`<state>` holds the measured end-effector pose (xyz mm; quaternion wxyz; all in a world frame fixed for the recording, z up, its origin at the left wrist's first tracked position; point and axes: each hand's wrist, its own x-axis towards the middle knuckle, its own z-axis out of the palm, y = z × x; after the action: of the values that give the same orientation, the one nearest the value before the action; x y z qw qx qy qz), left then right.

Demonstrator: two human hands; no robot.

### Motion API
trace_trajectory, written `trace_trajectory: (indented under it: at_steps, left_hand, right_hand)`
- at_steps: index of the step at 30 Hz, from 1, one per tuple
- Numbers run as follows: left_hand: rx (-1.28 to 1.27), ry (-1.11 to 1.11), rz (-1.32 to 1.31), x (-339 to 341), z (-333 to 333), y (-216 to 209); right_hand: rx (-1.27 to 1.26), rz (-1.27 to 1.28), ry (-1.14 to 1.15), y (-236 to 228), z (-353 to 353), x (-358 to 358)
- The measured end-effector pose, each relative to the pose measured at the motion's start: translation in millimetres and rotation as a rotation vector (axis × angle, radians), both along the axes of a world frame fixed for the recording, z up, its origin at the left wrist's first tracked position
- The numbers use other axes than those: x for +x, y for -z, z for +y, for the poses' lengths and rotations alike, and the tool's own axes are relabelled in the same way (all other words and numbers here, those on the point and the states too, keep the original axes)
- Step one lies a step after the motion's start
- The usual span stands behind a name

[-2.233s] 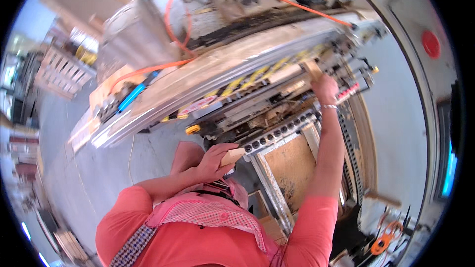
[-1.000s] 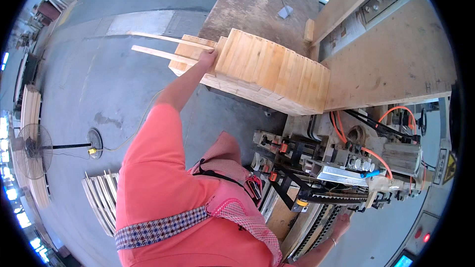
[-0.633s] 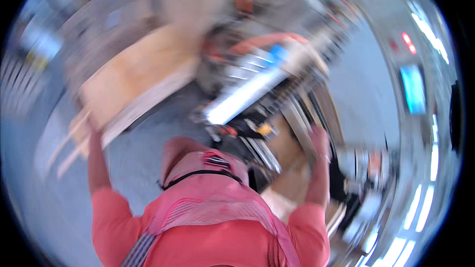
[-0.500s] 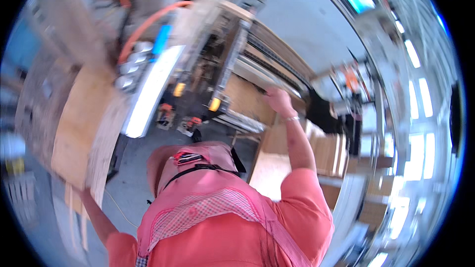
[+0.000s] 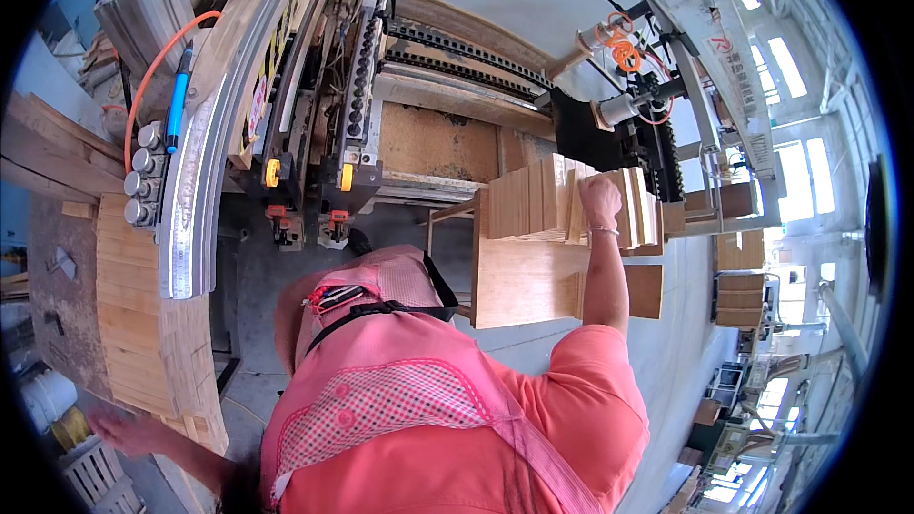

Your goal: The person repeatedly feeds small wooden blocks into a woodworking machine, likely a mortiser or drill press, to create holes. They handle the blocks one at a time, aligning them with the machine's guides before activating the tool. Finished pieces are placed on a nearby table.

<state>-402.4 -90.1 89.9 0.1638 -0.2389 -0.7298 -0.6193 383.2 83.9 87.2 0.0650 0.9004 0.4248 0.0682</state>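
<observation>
At the right, my right hand point(image 5: 600, 200) is closed over the top of a row of thin wooden boards point(image 5: 533, 200), gripping one board's edge; its fingertips are partly hidden. The boards stand packed side by side on a wooden tabletop point(image 5: 528, 286). My left hand point(image 5: 129, 433) is stretched out low at the left with its fingers apart and nothing in it. It is nearest to a long stack of pale wooden strips point(image 5: 143, 314), beside that stack's near end.
Ahead stands a machine with chain tracks point(image 5: 466, 62) and yellow-tipped clamp bars point(image 5: 346, 176). A metal rail with round knobs point(image 5: 143, 186) and a blue air gun-like tool point(image 5: 178, 100) lies at the left. A white slatted crate point(image 5: 100, 476) sits lower left.
My right hand has moved from the machine toward me and right, onto the boards. My left hand has left the wooden stack's end and swung outward left. The view has turned.
</observation>
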Motion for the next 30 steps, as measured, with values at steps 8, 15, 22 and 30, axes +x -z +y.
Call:
trace_trajectory:
  at_steps: [8,15,22,30]
  left_hand:
    - [-0.119,0.417,-0.602,108.1,22.7,90.9]
    - [-0.197,0.759,-0.891,186.4,49.1,103.0]
    - [-0.351,1.019,-0.965,221.9,97.8,107.0]
    - [-0.396,1.572,-1.297,361.6,246.0,74.4]
  right_hand:
    - [-0.062,0.171,0.207,49.8,-32.7,13.1]
    - [0.022,0.109,0.141,44.1,-33.5,9.3]
    - [0.253,0.359,-0.360,15.8,38.0,-57.8]
    - [0.226,0.668,-1.128,19.5,108.4,-216.5]
